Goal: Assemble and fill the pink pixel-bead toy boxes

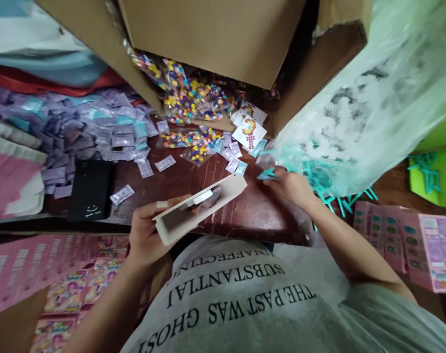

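My left hand (147,228) grips an open cardboard box (201,208) by its left end. The box is tilted, its white inside facing up, and a clear packet with a white label (203,197) lies in it. To the right, my right hand (291,186) is closed, with a teal plastic piece, apparently tweezers (267,174), at its fingertips. That hand is beside a heap of similar teal tweezers (318,176) under clear plastic. Beyond the box lie bags of coloured beads (203,147), small purple sachets (228,154) and a pattern card (249,131).
A large cardboard carton (215,34) stands at the back, with more bead bags spilling out. Many purple sachets (90,127) are piled at left near a black phone (90,189). Pink boxes (429,250) sit lower right, below a green bin (434,189). More printed boxes (66,289) lie lower left.
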Available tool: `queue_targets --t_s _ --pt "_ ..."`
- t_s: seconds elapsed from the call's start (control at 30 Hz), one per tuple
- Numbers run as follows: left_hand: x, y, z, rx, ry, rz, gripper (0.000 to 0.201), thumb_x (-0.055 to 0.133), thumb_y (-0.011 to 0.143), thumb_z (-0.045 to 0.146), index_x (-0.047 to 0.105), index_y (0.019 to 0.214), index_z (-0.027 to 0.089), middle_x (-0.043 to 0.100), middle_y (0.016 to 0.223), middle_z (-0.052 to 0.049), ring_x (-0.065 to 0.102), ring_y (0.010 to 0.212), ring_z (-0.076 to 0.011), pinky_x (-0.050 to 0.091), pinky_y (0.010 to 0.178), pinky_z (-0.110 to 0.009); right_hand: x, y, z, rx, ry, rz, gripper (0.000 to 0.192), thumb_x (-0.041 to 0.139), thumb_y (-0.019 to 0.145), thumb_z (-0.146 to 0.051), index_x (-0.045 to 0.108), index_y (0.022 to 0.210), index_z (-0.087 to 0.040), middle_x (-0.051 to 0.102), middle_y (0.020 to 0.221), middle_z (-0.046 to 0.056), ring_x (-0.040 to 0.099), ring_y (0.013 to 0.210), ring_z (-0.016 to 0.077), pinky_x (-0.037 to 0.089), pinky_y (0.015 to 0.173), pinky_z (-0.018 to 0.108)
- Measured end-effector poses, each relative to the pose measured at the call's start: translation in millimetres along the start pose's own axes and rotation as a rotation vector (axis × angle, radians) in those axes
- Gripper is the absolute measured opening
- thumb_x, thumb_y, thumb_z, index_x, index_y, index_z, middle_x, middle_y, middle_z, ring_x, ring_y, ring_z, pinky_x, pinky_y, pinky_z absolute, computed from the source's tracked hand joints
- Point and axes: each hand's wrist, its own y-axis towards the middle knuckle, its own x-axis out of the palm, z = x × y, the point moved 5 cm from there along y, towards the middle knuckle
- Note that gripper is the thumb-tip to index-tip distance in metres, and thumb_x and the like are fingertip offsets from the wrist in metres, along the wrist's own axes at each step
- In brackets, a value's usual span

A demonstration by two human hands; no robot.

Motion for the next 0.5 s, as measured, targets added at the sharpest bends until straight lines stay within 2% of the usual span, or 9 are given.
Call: queue_targets --t_s 0.07,0.1,0.13,0.2,0.27,0.33,0.4,0.5 --pt "1.0 2.5 2.3 0.06 -0.044 0.028 0.059 0.103 0.081 0.047 0.065 0.125 0.038 0.083 0.111 -0.004 0.086 0.096 -0.0321 0.078 0.085 -0.056 -42.5 -25.6 -16.5 -0.172 0.242 0.209 0.032 0.08 0.104 -0.052 0.076 0.089 -0.024 0.073 0.071 0.001 0.066 0.06 0.0196 0.045 0.058 0.032" --pt "2.8 4.5 3.1 0.086 -0.048 0.035 0.065 0.107 0.077 0.045 0.065 0.126 0.036 0.082 0.108 -0.003 0.085 0.093 -0.0308 0.078 0.084 -0.054 -64.4 -38.4 -31.6 -0.285 0.361 0.268 0.033 0.079 0.105 -0.056 0.077 0.09 -0.026 0.07 0.068 -0.001 0.064 0.058 0.018 0.046 0.057 0.032" --pt "6.0 7.0 3.5 0.101 -0.042 0.038 0.069 0.109 0.074 0.045 0.065 0.126 0.034 0.082 0.106 -0.003 0.085 0.091 -0.0297 0.077 0.082 -0.051 -83.1 -48.9 -50.6 -0.393 0.44 0.278 0.031 0.078 0.106 -0.056 0.079 0.095 -0.028 0.073 0.073 -0.002 0.066 0.061 0.0172 0.049 0.06 0.032" --pt "17.4 12.7 3.7 0.096 -0.046 0.016 0.073 0.11 0.072 0.046 0.065 0.127 0.031 0.081 0.108 -0.004 0.084 0.091 -0.0289 0.075 0.081 -0.048 -105.3 -58.9 -94.1 -0.565 0.448 0.189 0.027 0.074 0.109 -0.056 0.081 0.113 -0.031 0.08 0.088 -0.002 0.073 0.074 0.0167 0.057 0.07 0.03" --pt "30.4 17.8 4.5 0.071 -0.061 0.007 0.071 0.107 0.074 0.049 0.065 0.128 0.029 0.08 0.114 -0.006 0.084 0.097 -0.0299 0.075 0.083 -0.048 -109.7 -54.1 -128.6 -0.619 0.314 0.144 0.041 0.068 0.11 -0.065 0.078 0.129 -0.03 0.083 0.103 0.001 0.078 0.088 0.0187 0.06 0.078 0.03" --pt "41.0 20.7 5.5 0.045 -0.065 0.008 0.071 0.106 0.075 0.052 0.065 0.128 0.029 0.079 0.118 -0.006 0.083 0.101 -0.0299 0.074 0.084 -0.047 -103.8 -42.6 -148.5 -0.62 0.152 0.193 0.052 0.061 0.112 -0.068 0.071 0.141 -0.026 0.083 0.119 0.007 0.079 0.102 0.0223 0.063 0.083 0.032" --pt "47.2 21.2 6.3 0.035 -0.08 0.019 0.075 0.106 0.072 0.056 0.065 0.127 0.028 0.079 0.118 -0.006 0.082 0.099 -0.0286 0.073 0.081 -0.044 -93.6 -34.2 -159.6 -0.674 0.027 0.24 0.045 0.054 0.119 -0.055 0.068 0.144 -0.021 0.08 0.129 0.011 0.077 0.111 0.0243 0.064 0.088 0.035" --pt "53.6 18.6 4.7 0.022 -0.076 -0.022 0.071 0.106 0.072 0.056 0.067 0.122 0.024 0.078 0.107 -0.004 0.08 0.09 -0.0244 0.07 0.075 -0.037 -82.3 -33.1 -166.5 -0.876 -0.044 0.201 0.032 0.044 0.122 -0.026 0.072 0.136 -0.019 0.079 0.131 0.009 0.074 0.121 0.0229 0.064 0.104 0.039"
